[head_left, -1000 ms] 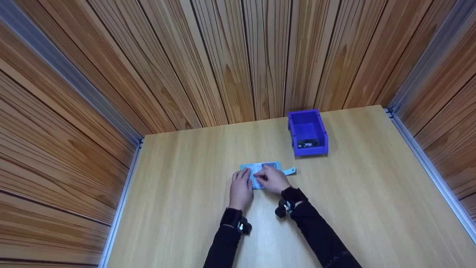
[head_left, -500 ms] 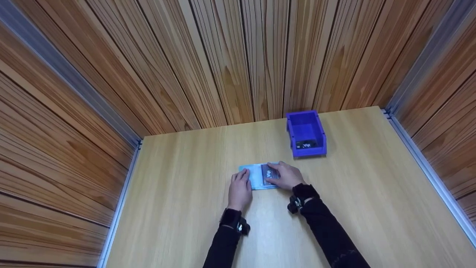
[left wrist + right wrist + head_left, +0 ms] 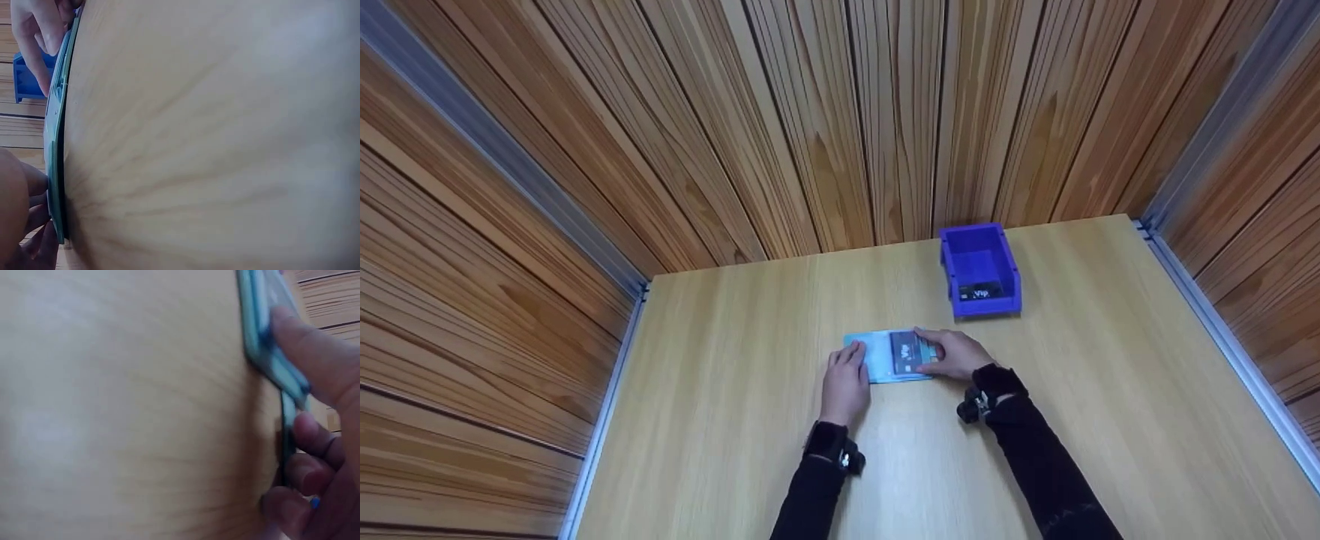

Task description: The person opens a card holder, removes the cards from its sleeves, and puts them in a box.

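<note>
A light blue card holder (image 3: 877,356) lies opened flat on the table. On its right half is a dark grey card (image 3: 905,352) with white "Vip" lettering. My left hand (image 3: 846,382) rests on the holder's left edge with its fingers fairly straight. From the right, my right hand (image 3: 956,355) grips the holder's right side, thumb at the near corner and index finger at the far corner. In the right wrist view the thumb (image 3: 304,349) presses on the holder's face, and the other fingers curl beside its strap (image 3: 288,416).
Behind the holder, toward the right, a purple-blue bin (image 3: 981,266) stands near the back wall, with a black "Vip" card (image 3: 981,291) inside. Wood-panelled walls with metal rails (image 3: 1222,296) enclose the wooden table (image 3: 735,375).
My right hand has moved right, from the middle of the holder over the card to the right edge, uncovering the grey card. My left hand has stayed in place.
</note>
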{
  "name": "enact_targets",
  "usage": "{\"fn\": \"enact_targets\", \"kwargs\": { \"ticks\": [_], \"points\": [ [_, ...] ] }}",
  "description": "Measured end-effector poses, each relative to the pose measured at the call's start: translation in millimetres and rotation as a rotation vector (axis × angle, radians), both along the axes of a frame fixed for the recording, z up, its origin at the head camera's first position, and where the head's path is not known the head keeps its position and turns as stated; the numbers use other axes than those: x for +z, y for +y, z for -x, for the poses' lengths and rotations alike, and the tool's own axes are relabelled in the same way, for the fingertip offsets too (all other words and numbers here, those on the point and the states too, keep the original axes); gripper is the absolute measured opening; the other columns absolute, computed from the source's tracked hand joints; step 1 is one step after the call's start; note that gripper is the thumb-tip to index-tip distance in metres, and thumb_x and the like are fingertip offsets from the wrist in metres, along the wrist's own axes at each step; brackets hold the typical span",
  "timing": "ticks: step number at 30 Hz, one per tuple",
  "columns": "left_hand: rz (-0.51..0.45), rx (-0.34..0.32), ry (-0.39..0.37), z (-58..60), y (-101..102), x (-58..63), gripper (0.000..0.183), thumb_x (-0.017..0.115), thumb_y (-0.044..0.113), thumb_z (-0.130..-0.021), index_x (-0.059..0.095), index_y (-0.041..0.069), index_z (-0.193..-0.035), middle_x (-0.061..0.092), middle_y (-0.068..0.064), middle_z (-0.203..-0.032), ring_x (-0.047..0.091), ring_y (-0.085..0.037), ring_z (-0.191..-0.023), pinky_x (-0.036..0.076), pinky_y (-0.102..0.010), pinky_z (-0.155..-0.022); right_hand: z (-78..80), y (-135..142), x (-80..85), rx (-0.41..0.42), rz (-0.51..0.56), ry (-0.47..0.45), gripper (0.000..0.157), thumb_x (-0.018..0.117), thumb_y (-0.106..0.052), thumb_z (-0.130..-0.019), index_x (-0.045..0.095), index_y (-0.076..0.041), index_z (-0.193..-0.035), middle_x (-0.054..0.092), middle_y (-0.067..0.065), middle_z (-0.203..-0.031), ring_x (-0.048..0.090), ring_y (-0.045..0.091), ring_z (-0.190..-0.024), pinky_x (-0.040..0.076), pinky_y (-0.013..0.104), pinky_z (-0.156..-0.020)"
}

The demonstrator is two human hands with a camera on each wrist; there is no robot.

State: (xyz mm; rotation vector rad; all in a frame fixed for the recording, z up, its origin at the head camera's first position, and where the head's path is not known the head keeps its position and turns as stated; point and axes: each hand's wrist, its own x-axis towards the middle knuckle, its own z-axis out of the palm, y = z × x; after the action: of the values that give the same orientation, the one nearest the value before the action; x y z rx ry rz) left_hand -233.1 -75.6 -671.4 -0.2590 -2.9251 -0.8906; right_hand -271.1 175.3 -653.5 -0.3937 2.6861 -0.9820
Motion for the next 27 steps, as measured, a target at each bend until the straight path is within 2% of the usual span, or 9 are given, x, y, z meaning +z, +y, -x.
{"fn": "enact_targets", "kwargs": {
  "ticks": [1, 4, 13, 21, 27],
  "points": [
    [0.003, 0.001, 0.000, -0.6, -0.1, 0.0, 0.043, 0.054, 0.015, -0.107, 0.055, 0.003, -0.148, 0.055, -0.014, -0.153, 0.051, -0.031, -0.138, 0.044, -0.042, -0.116, 0.1, 0.7, -0.1, 0.005, 0.014, -0.015, 0.084, 0.087, -0.037, -0.083, 0.049, -0.014, -0.154, 0.053, 0.000, -0.079, 0.045, 0.015, -0.071, 0.037, 0.029, -0.064],
    [0.005, 0.001, 0.000, -1.7, -0.7, 0.5, 0.043, 0.055, 0.015, -0.107, 0.055, 0.004, -0.148, 0.055, -0.013, -0.153, 0.051, -0.031, -0.138, 0.044, -0.043, -0.115, 0.0, 1.6, 0.8, 0.013, 0.031, -0.032, 0.084, 0.088, -0.034, -0.083, 0.048, -0.014, -0.154, 0.048, -0.004, -0.077, 0.042, 0.012, -0.069, 0.033, 0.026, -0.062],
    [-0.003, 0.004, 0.009, 1.1, -2.9, -2.0, 0.043, 0.056, 0.014, -0.106, 0.055, 0.002, -0.147, 0.056, -0.014, -0.152, 0.052, -0.031, -0.138, 0.045, -0.041, -0.116, -0.3, 0.7, 4.7, 0.010, 0.037, -0.067, 0.084, 0.088, -0.031, -0.084, 0.047, -0.013, -0.155, 0.049, -0.001, -0.078, 0.043, 0.013, -0.070, 0.035, 0.028, -0.062],
    [-0.028, 0.011, -0.037, 4.6, -1.7, 5.1, 0.042, 0.058, 0.010, -0.104, 0.057, -0.001, -0.144, 0.056, -0.016, -0.150, 0.051, -0.033, -0.140, 0.044, -0.043, -0.117, -0.8, 0.1, 5.1, 0.002, 0.048, -0.081, 0.082, 0.087, -0.027, -0.085, 0.047, -0.012, -0.155, 0.047, -0.002, -0.077, 0.043, 0.013, -0.069, 0.036, 0.028, -0.064],
    [0.003, 0.026, 0.052, 4.7, 0.5, 4.6, 0.036, 0.061, 0.008, -0.101, 0.065, 0.000, -0.136, 0.063, -0.016, -0.141, 0.056, -0.032, -0.133, 0.048, -0.043, -0.111, -1.6, 0.5, 7.0, 0.016, 0.054, -0.060, 0.081, 0.087, -0.025, -0.084, 0.048, -0.010, -0.154, 0.046, -0.003, -0.075, 0.041, 0.011, -0.067, 0.037, 0.026, -0.064]
  ]
}}
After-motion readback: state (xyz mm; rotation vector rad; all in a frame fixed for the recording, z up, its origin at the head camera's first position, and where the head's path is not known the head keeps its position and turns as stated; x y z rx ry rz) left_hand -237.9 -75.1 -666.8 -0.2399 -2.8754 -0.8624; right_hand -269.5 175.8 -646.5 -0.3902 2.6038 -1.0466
